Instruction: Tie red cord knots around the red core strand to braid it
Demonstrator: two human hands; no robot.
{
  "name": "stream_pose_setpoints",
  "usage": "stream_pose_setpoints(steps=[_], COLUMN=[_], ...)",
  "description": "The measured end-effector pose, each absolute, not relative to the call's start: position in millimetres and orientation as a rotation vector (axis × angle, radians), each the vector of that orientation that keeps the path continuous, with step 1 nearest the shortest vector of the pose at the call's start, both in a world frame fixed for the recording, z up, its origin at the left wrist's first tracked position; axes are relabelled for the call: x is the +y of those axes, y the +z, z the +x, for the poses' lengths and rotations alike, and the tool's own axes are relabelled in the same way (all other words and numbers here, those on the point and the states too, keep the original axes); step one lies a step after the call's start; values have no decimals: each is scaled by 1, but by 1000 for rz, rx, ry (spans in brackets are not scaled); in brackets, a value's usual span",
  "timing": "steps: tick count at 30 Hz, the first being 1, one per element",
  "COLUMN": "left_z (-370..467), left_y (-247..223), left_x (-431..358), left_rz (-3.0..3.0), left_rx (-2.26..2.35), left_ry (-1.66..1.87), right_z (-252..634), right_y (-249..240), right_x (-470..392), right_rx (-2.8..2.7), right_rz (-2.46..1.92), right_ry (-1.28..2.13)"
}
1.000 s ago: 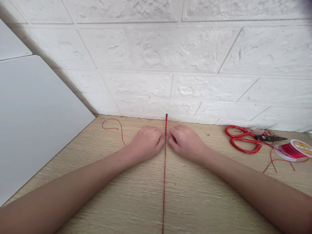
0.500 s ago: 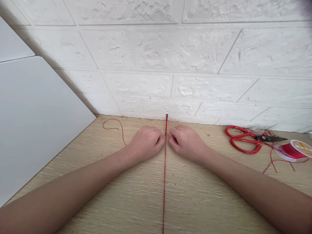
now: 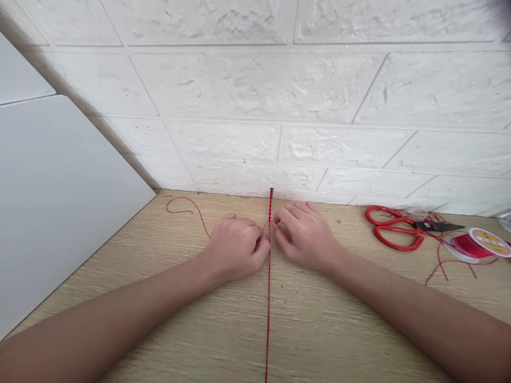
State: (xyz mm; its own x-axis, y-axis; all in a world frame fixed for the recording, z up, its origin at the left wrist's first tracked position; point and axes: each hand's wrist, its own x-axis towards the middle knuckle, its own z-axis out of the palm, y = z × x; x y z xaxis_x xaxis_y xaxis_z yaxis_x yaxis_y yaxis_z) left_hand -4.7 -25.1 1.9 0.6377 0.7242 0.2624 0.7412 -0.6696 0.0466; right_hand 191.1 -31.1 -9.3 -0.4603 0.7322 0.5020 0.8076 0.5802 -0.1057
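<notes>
A taut red cord runs from a small nail at the wall's foot toward me, with a short knotted stretch just below the nail. My left hand is closed left of this cord, pinching a thin red strand that curves up to the knotted part. To the right, my right hand has its fingers bent, thumb and forefinger close to the cord where the thin strand reaches the fingertips. The strand's loose tail curls on the table beyond my left hand.
Red-handled scissors lie at the right by the wall, beside a spool of red cord with loose ends around it. A white board stands at the left. The white brick-patterned wall closes off the back of the wooden table.
Both hands have shifted slightly toward me. The right hand's fist has loosened, its fingers more spread, and the thin strand between the hands now bows instead of running straight.
</notes>
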Motion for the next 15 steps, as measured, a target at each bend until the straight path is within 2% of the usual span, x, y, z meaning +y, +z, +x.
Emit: stream_pose_setpoints(steps=[8,15], left_z=[1,2], left_y=[5,8], left_x=[-45,-53], left_rz=[-2833,-2953], left_rx=[-1028,-644], left_ry=[-721,-866], right_z=[190,187], right_y=[-7,-4], right_x=[-36,-45], right_rx=[-2284,-2319], right_rz=[-1070,-1103], right_ry=[-79,293])
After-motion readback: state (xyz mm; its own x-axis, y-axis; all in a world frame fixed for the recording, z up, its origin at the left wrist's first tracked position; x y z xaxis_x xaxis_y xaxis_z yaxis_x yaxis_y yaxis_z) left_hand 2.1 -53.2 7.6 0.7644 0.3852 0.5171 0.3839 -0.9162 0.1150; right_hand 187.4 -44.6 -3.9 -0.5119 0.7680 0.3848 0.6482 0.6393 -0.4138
